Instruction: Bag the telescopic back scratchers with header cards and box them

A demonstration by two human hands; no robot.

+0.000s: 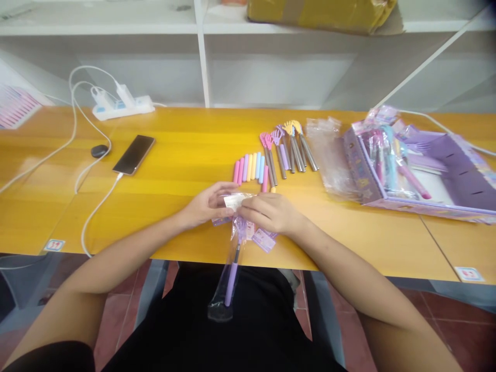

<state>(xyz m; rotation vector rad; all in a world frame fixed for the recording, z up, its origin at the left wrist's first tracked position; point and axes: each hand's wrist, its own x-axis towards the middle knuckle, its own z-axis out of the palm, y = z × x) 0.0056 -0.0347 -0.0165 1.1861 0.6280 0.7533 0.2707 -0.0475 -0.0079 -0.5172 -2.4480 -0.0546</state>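
Near the table's front edge, my left hand (211,205) and my right hand (271,211) pinch the top of a clear plastic bag (217,305), near a white label (234,200). Inside the bag is a purple back scratcher (231,283) with a metal rod, hanging past the edge over my lap. Small printed cards (264,239) lie under and beside my right hand. Just beyond my hands sits a row of coloured handle grips (249,168). To its right are several metal rods with pink, purple and yellow claw heads (291,128).
Flat clear bags (333,160) lie right of the rods. A purple display box (391,199) with bagged back scratchers stands at the right. On the left are a phone (134,155) on a cable, a black mouse (99,151) and a power strip (123,107). Shelves rise behind, holding a taped carton (321,13).
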